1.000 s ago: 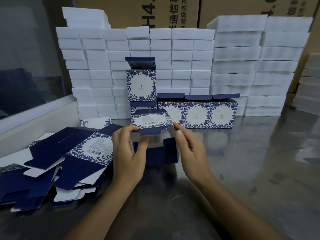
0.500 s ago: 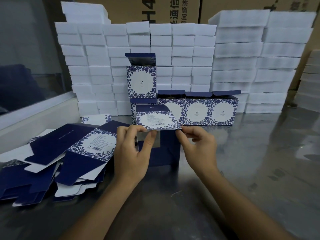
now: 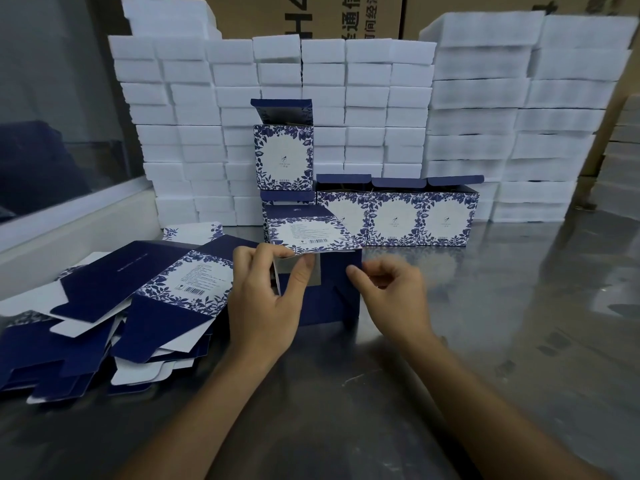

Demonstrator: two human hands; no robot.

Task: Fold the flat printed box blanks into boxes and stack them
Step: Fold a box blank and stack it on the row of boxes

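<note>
My left hand [image 3: 263, 299] pinches half-folded box [image 3: 318, 271], barcode panel up, navy side facing me; right hand [image 3: 391, 292] curled, grasping nothing.

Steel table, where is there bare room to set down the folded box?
Bare steel table lies right of the right hand, in front of the row of blue floral folded boxes. Left of the left hand it is crowded with flat navy box blanks. White foam stacks wall the back.
</note>
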